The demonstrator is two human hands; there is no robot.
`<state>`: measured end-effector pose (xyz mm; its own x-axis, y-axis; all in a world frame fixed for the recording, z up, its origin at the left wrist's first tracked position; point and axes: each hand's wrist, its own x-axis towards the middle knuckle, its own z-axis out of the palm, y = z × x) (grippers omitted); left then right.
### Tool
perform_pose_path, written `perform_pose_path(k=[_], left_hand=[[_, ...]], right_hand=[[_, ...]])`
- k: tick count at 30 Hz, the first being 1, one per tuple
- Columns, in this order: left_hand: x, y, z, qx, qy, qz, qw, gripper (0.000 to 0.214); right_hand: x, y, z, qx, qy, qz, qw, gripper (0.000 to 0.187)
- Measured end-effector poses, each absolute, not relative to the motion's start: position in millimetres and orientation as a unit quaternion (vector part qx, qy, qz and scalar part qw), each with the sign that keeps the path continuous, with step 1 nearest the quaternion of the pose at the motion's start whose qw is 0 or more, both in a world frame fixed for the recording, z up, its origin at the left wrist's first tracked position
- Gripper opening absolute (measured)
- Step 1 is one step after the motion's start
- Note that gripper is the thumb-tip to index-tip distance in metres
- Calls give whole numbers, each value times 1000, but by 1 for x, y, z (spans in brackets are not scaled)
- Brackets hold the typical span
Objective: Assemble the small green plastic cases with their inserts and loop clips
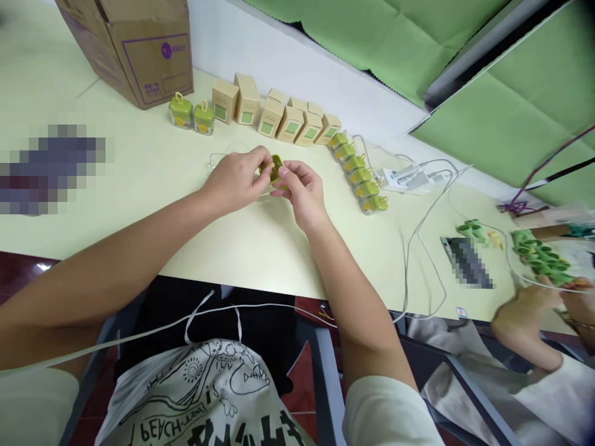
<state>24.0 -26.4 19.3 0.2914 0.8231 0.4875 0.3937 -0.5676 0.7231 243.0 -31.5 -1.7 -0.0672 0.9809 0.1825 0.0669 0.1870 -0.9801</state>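
Over the middle of the table, my left hand [239, 176] and my right hand [302, 189] meet at a small green lid [277, 166]. The fingers of my left hand pinch at its left side, near a small yellowish part. My right thumb and fingers grip its right edge. Part of the lid is hidden behind my fingers. Just behind my left hand lies a clear piece [214, 160], too faint to make out fully. Farther back stand two small clear boxes with green lids and loops [203, 118].
Several small cardboard boxes [270, 114] line the wall beside a big carton [155, 56]. A row of green-lidded containers [360, 173] runs toward a power strip [404, 178] with white cables. At right, a co-worker's hands [534, 303] are near green parts [542, 257] and a blurred phone [467, 263].
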Motion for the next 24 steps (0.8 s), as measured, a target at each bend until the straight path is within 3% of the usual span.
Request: perform_pose_path(k=[12,19,24], left_hand=[[22,-30,26,747,379,463,289,10],[22,-21,23,741,350,507,268,19],[20,-26,22,793,344,456,212,12]], right_hand=[[254,-20,-17,-477,-599,359,534,73],[273,-21,8,-544,-494,253,629,31],[272,-27,35,-551,-309,372,680,19]])
